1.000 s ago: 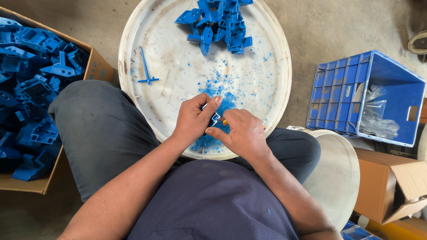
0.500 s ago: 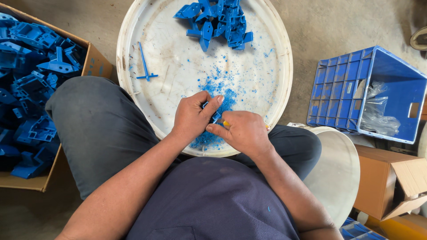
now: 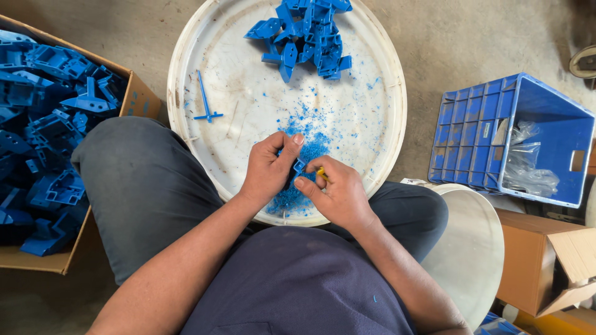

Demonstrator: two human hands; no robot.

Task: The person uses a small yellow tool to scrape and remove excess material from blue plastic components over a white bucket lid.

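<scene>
Both hands meet over a big white tray [image 3: 186, 93]. The left hand [image 3: 268, 170] pinches a small blue part [image 3: 298, 165]; the right hand [image 3: 335, 192] touches it, blue bits [image 3: 313, 146] just beyond.

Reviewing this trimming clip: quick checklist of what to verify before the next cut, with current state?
1. Left hand grips small blue part: ok.
2. Right hand holds yellow-handled tool at the part: ok.
3. Tool tip clear of left fingers: cannot tell, hidden.
4. Work held over white round tray, so blue shavings land in it: ok.
5. Finished blue parts pile apart from the shavings: ok.
</scene>
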